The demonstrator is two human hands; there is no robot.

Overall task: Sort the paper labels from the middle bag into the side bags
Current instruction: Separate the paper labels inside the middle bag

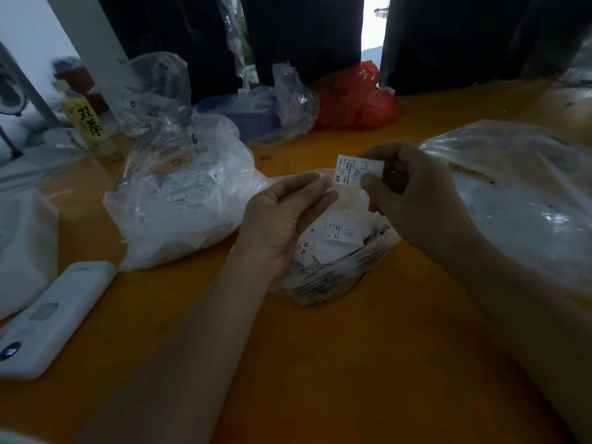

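Pinching one paper label [358, 170] in your right hand [413, 193], you hold it up, likely to read its size, above the middle bag [336, 267]. Your left hand [282, 216] hangs relaxed and empty beside it, ready to help. Side bags wait on the tabletop [320, 363] beyond each hand: the left bag [179, 200] and the right bag [525, 187].

Orange counter [320, 363] fills the near and middle scene. Dark curtains [304, 36] hang along the far edge. A narrow gap [373, 20] right of centre admits bright daylight. A white wall [28, 30] and a slanted pale post [89, 36] stand far left. Overall lighting is dim.
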